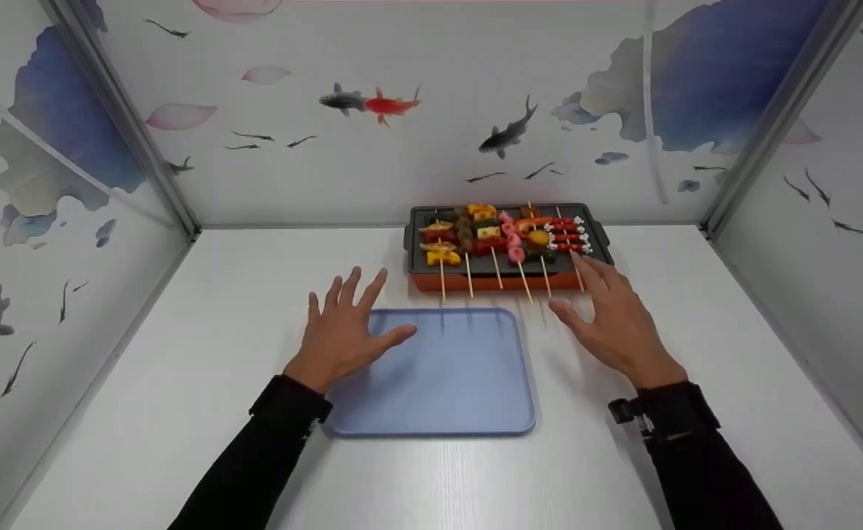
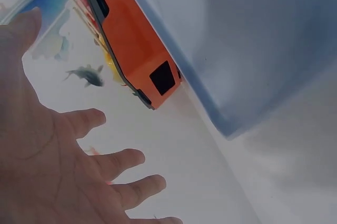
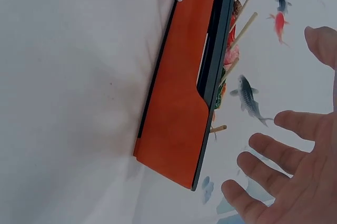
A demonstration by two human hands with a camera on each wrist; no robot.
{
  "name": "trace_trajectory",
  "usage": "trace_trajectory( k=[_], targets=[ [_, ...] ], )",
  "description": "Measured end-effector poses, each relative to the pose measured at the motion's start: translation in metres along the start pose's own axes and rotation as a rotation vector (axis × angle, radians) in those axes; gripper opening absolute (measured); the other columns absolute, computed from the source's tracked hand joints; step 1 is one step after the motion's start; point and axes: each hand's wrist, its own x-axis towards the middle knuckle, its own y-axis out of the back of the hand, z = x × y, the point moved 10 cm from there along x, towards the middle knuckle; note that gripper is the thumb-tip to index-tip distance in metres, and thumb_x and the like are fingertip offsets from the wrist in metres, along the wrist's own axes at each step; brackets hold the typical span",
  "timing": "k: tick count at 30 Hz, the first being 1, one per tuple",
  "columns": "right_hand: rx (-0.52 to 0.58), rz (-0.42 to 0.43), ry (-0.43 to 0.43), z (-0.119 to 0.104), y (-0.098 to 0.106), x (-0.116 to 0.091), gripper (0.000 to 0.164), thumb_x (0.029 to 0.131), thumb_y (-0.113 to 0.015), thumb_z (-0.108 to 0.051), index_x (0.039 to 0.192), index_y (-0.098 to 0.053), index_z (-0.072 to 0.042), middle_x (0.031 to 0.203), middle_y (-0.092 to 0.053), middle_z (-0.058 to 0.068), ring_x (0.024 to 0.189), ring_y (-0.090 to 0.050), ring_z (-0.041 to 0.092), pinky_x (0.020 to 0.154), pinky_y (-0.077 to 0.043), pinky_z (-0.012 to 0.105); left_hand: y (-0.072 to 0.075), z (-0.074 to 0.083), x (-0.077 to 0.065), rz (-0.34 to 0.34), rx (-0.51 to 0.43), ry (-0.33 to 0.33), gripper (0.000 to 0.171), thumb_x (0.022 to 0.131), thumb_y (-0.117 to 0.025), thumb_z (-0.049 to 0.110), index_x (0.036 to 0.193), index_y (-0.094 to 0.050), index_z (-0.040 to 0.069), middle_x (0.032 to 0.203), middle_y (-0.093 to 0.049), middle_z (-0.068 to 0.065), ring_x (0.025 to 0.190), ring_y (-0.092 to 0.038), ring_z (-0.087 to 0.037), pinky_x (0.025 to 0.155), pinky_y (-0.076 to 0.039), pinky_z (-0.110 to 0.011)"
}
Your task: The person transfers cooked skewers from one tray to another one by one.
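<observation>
My left hand point(image 1: 344, 335) hovers over the left part of a blue tray point(image 1: 438, 375), fingers spread and holding nothing. To the tray's right, my right hand point(image 1: 619, 324) reaches forward, its fingers extended near the front right corner of an orange grill point(image 1: 490, 282) with a black top. Several food skewers point(image 1: 488, 234) lie across the grill, their wooden sticks pointing toward me. In the left wrist view the open palm point(image 2: 58, 166) shows apart from the grill's orange side point(image 2: 131, 39). The right wrist view shows empty spread fingers point(image 3: 271, 168) beside the grill's front.
A white table point(image 1: 218, 294) carries the tray and grill. White panels point(image 1: 431, 169) painted with fish and petals enclose it at the back and both sides, joined by metal corner posts point(image 1: 126, 118). The grill stands close to the back panel.
</observation>
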Motion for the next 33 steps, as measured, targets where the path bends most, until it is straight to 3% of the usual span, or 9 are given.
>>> trace_trajectory(
  k=[10,18,24,33],
  targets=[
    [0.094,0.115,-0.054,0.005,0.004,0.012,0.064,0.110,-0.058,-0.041,0.159,-0.047,0.000,0.150,-0.051,0.031,0.141,-0.051,0.046,0.116,-0.044,0.066,-0.007,0.006,-0.003,-0.046,-0.059,0.001,0.113,0.079,-0.055,0.097,0.170,-0.027,0.037,0.177,-0.026,-0.014,0.163,-0.024,-0.044,0.127,-0.012,-0.079],
    [0.158,0.196,-0.108,0.018,0.006,0.016,0.055,0.106,-0.069,-0.025,0.147,-0.057,0.008,0.133,-0.058,0.034,0.105,-0.069,0.046,0.094,-0.058,0.061,-0.014,0.005,-0.006,-0.054,-0.065,0.012,0.111,0.081,-0.060,0.092,0.170,-0.029,0.034,0.176,-0.030,-0.016,0.161,-0.030,-0.044,0.124,-0.019,-0.081],
    [0.179,0.219,-0.175,0.026,0.007,0.020,0.052,0.104,-0.072,-0.020,0.144,-0.059,0.010,0.127,-0.059,0.033,0.106,-0.071,0.045,0.093,-0.062,0.058,-0.017,-0.001,-0.006,-0.060,-0.059,0.041,0.111,0.082,-0.063,0.089,0.170,-0.031,0.031,0.175,-0.030,-0.019,0.159,-0.034,-0.045,0.122,-0.027,-0.079],
    [0.169,0.274,-0.165,0.031,0.006,0.021,0.049,0.099,-0.077,-0.014,0.136,-0.064,0.014,0.118,-0.063,0.034,0.097,-0.070,0.045,0.086,-0.062,0.057,-0.018,-0.012,-0.008,-0.061,-0.051,0.087,0.116,0.079,-0.067,0.089,0.170,-0.033,0.026,0.173,-0.032,-0.023,0.154,-0.039,-0.049,0.111,-0.044,-0.076]
  ],
)
